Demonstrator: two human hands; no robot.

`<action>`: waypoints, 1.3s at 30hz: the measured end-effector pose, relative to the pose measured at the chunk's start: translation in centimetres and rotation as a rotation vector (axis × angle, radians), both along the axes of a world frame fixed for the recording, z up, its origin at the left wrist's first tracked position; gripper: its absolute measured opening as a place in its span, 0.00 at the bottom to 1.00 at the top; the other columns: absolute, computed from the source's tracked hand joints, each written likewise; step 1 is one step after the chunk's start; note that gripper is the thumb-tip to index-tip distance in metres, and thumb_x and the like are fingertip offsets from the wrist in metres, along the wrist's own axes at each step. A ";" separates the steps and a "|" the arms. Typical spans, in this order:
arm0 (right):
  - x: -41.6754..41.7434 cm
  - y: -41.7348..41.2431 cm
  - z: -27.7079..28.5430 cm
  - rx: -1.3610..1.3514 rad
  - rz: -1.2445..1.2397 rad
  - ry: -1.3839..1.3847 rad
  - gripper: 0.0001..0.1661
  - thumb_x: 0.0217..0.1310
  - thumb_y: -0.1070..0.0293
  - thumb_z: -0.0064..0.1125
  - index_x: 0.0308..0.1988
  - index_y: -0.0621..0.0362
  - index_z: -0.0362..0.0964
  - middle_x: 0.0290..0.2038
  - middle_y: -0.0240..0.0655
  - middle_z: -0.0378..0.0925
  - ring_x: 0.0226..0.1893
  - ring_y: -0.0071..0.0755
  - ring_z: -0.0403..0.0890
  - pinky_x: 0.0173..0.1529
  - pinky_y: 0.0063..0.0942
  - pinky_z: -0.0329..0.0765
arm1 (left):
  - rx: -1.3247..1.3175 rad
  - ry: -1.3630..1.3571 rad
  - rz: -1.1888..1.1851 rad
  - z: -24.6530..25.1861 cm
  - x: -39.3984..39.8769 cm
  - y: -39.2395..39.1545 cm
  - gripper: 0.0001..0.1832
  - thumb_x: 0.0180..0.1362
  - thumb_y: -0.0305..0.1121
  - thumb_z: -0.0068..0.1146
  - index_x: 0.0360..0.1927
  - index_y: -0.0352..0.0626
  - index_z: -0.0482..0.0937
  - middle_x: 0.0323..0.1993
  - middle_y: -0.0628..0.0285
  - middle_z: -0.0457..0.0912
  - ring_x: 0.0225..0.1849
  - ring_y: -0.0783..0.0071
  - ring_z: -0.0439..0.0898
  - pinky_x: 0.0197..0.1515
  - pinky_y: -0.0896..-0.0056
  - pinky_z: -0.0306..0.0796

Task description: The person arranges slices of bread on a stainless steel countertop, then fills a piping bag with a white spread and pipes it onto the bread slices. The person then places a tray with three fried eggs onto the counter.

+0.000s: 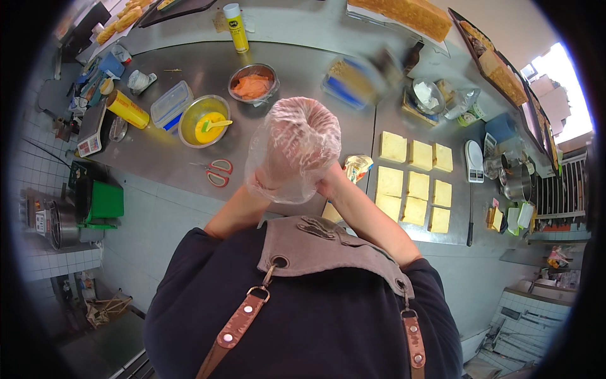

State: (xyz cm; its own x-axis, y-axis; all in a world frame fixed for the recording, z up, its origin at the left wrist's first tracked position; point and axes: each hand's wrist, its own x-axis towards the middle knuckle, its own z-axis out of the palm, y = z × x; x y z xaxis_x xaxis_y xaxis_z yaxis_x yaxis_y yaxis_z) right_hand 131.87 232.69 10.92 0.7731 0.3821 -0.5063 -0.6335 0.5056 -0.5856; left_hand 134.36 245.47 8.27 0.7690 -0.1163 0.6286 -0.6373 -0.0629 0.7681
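Observation:
In front of my chest I hold up a crinkled clear plastic bag [303, 147] with both hands; something pinkish shows through it, and I cannot tell what. My left hand [260, 182] grips its lower left side, partly seen through the plastic. My right hand [325, 184] grips its lower right side. Beyond the bag stands a metal bowl of orange-pink food [252, 87] with plastic film over its rim. To the left, a steel bowl [186, 122] holds yellow liquid and a green-and-cream brush [215, 124]. Red-handled scissors [219, 172] lie nearer me.
Rows of pale bread slices [393, 147] lie at the right, beside a white scale [474, 161] and a long knife [469, 222]. A printed packet [358, 166] is by my right forearm. Behind stand a yellow spray can [236, 28] and a blurred blue-bottomed container [350, 83].

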 end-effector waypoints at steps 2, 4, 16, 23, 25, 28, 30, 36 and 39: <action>-0.5 0.6 -0.7 -0.042 -0.050 0.036 0.12 0.62 0.72 0.55 0.46 0.61 0.74 0.37 0.34 0.80 0.34 0.30 0.80 0.38 0.31 0.79 | 0.119 -0.100 0.182 -1.2 0.8 0.1 0.25 0.54 0.28 0.64 0.55 0.37 0.71 0.50 0.56 0.76 0.53 0.64 0.74 0.57 0.65 0.68; -0.5 0.4 -1.9 -0.079 -0.035 0.038 0.13 0.64 0.69 0.54 0.47 0.59 0.73 0.38 0.32 0.78 0.34 0.29 0.79 0.38 0.30 0.78 | 0.160 -0.111 0.300 0.1 0.5 -0.5 0.22 0.55 0.28 0.61 0.54 0.39 0.72 0.50 0.56 0.76 0.52 0.64 0.74 0.56 0.64 0.69; -2.3 -11.5 -24.8 -1.315 -0.339 0.077 0.56 0.40 0.39 0.73 0.55 0.71 0.60 0.48 0.50 0.72 0.41 0.38 0.79 0.45 0.31 0.77 | 0.455 -0.074 0.362 0.6 0.4 2.9 0.16 0.54 0.25 0.61 0.47 0.38 0.76 0.47 0.56 0.75 0.50 0.61 0.73 0.57 0.62 0.65; 6.2 -12.6 -25.9 -1.342 -0.243 0.323 0.52 0.34 0.49 0.79 0.52 0.72 0.64 0.46 0.50 0.77 0.47 0.49 0.80 0.51 0.36 0.77 | 0.208 0.361 0.283 -3.7 -3.2 4.4 0.22 0.49 0.27 0.65 0.47 0.39 0.70 0.44 0.57 0.72 0.48 0.61 0.73 0.54 0.64 0.67; 6.6 -11.0 -25.8 -1.373 -0.317 0.318 0.43 0.35 0.57 0.78 0.49 0.70 0.67 0.42 0.48 0.79 0.44 0.48 0.81 0.49 0.36 0.77 | 0.390 0.288 0.350 -4.1 -3.9 5.9 0.23 0.48 0.27 0.65 0.47 0.39 0.70 0.44 0.56 0.72 0.47 0.61 0.73 0.53 0.64 0.67; 6.6 -11.8 -26.1 -1.033 -0.430 0.112 0.27 0.41 0.76 0.67 0.46 0.67 0.69 0.39 0.43 0.79 0.38 0.40 0.81 0.44 0.34 0.77 | 0.400 0.303 0.365 -4.6 -3.8 6.8 0.23 0.47 0.29 0.67 0.46 0.39 0.70 0.45 0.56 0.72 0.47 0.61 0.72 0.53 0.63 0.67; 5.3 -12.5 -25.1 -0.599 -0.300 -0.054 0.28 0.41 0.80 0.62 0.48 0.68 0.68 0.40 0.41 0.79 0.38 0.38 0.81 0.44 0.33 0.76 | 0.362 0.259 0.400 -6.1 -3.7 7.2 0.23 0.46 0.29 0.67 0.45 0.39 0.71 0.44 0.56 0.72 0.47 0.60 0.72 0.53 0.62 0.67; -2.0 -11.5 -9.8 -0.603 0.067 -0.347 0.28 0.45 0.85 0.56 0.51 0.64 0.69 0.41 0.35 0.79 0.44 0.30 0.79 0.48 0.27 0.75 | 0.344 0.084 0.238 -6.1 -2.8 5.7 0.15 0.47 0.33 0.66 0.39 0.43 0.77 0.44 0.56 0.76 0.50 0.56 0.74 0.53 0.58 0.68; -3.6 -11.2 -3.4 -0.737 0.300 -0.570 0.25 0.46 0.82 0.60 0.49 0.63 0.71 0.39 0.32 0.80 0.42 0.22 0.78 0.46 0.24 0.75 | 0.439 -0.106 0.021 -4.8 -1.7 4.3 0.17 0.45 0.34 0.68 0.39 0.43 0.79 0.42 0.57 0.79 0.46 0.58 0.77 0.52 0.59 0.69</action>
State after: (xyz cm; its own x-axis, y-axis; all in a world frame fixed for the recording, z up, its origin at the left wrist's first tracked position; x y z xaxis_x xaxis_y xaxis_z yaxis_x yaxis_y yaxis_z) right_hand 128.25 221.44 7.50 0.8984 0.3405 -0.2775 -0.2000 -0.2454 -0.9486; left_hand 132.68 249.77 3.45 0.7085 -0.3741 0.5984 -0.7057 -0.3820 0.5967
